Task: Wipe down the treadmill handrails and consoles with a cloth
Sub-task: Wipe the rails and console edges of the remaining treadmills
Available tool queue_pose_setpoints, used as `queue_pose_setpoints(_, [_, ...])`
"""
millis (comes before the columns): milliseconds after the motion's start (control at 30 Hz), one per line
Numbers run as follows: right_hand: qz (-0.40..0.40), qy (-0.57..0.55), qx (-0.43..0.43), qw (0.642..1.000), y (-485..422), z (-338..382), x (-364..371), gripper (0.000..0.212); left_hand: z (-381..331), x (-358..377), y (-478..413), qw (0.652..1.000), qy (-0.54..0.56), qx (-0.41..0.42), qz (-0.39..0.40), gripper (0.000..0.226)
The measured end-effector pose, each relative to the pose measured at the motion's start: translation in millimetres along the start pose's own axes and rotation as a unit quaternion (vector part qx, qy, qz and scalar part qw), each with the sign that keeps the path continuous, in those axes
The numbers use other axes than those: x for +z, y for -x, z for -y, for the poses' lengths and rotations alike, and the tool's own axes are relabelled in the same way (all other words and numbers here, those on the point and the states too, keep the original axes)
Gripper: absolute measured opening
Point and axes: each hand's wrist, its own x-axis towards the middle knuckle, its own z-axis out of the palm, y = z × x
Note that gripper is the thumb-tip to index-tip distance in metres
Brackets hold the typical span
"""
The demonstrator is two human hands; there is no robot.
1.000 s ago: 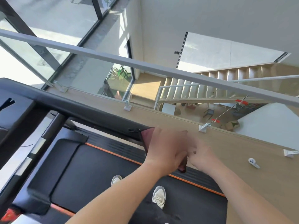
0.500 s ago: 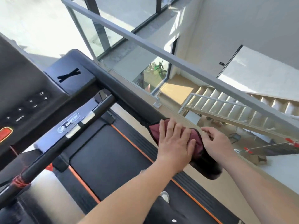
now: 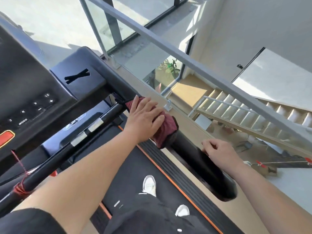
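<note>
Glass balustrade (image 3: 143, 65) alongside, left hand (image 3: 143, 117) flat on cloth (image 3: 167, 130) over handrail (image 3: 194, 149), right hand (image 3: 219, 152) fingers (image 3: 208, 144) loosely curled

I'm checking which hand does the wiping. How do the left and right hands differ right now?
The left hand lies flat, fingers straight, on the maroon cloth draped over the handrail; the right hand has curled fingers and touches no cloth. The left hand sits nearer the console, the right hand nearer the rail's free end. Both are at the same handrail.
</note>
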Motion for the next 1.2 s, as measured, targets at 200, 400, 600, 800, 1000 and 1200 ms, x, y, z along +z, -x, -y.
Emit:
queue_pose_setpoints(200, [0.023, 0.005, -0.035, 0.999, 12.3, -22.3, -7.7, 0.05, -115.3, 38.1, 45.2, 0.97, 0.158, -0.177, -0.057, 0.063])
queue_pose_setpoints(400, [0.023, -0.053, -0.079, 0.995, 40.1, -61.9, -35.7, 0.05, -272.1, 87.7, 131.0, 0.938, 0.266, -0.215, -0.052, 0.09])
queue_pose_setpoints(600, [0.044, -0.085, -0.078, 0.992, 60.4, -91.6, -61.9, 0.039, -335.7, 107.0, 145.9, 0.905, 0.314, -0.284, -0.044, 0.084])
queue_pose_setpoints(800, [0.066, -0.053, -0.114, 0.99, 70.6, -89.8, -64.1, 0.049, -231.4, 67.8, 90.8, 0.937, 0.234, -0.258, -0.031, 0.081])
queue_pose_setpoints(1000, [0.072, -0.067, -0.125, 0.987, 72.1, -98.2, -61.5, 0.051, -275.4, 91.1, 107.9, 0.93, 0.22, -0.284, -0.072, 0.068])
queue_pose_setpoints(1200, [0.054, -0.07, -0.104, 0.991, 53.4, -95.4, -68.2, 0.045, -355.4, 145.0, 150.5, 0.947, 0.155, -0.251, -0.127, 0.072])
